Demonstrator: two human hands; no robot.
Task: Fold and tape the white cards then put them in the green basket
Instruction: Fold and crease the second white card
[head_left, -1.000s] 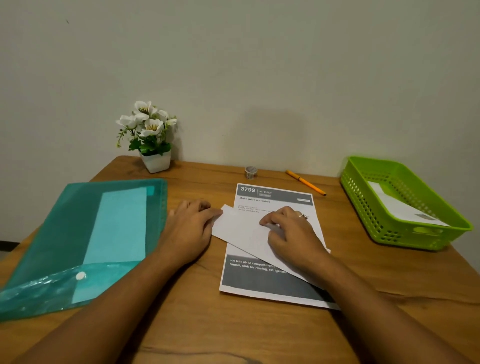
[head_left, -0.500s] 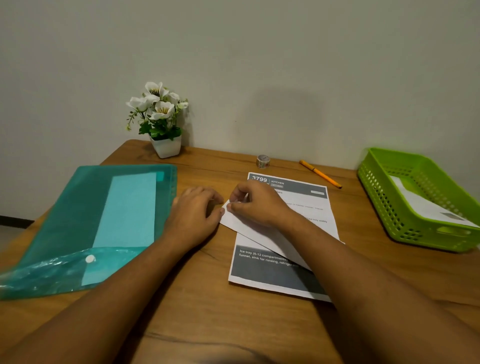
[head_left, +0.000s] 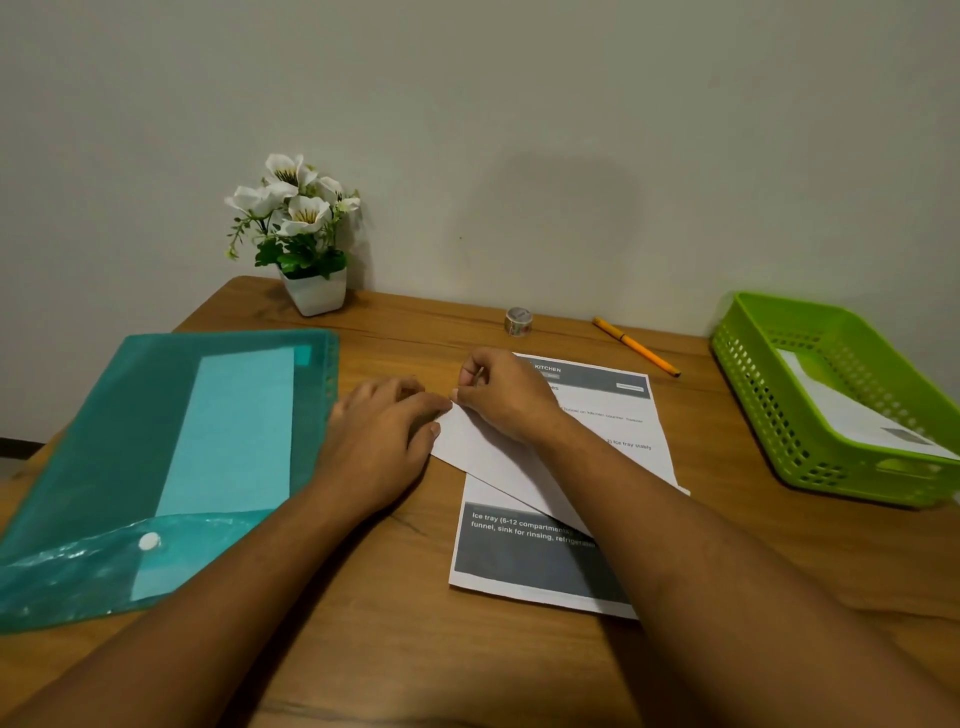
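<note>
A folded white card (head_left: 488, 457) lies slanted on top of a printed sheet (head_left: 540, 561) in the middle of the wooden table. My left hand (head_left: 384, 441) rests on the card's left corner, fingertips and thumb on its edge. My right hand (head_left: 509, 400) presses its curled fingers on the same upper-left corner, fingertips meeting those of the left hand. A small roll of tape (head_left: 518, 320) stands at the back of the table. The green basket (head_left: 769, 395) sits at the right with a folded white card (head_left: 852, 410) inside.
A teal plastic folder (head_left: 104, 441) holding a pale sheet lies at the left, its flap open. A white pot of white flowers (head_left: 311, 291) stands at the back left. An orange pen (head_left: 636, 346) lies between the tape roll and the basket.
My right hand slid left along the card from its middle to the upper-left corner, next to my left hand. The view also shifted left and tilted down.
</note>
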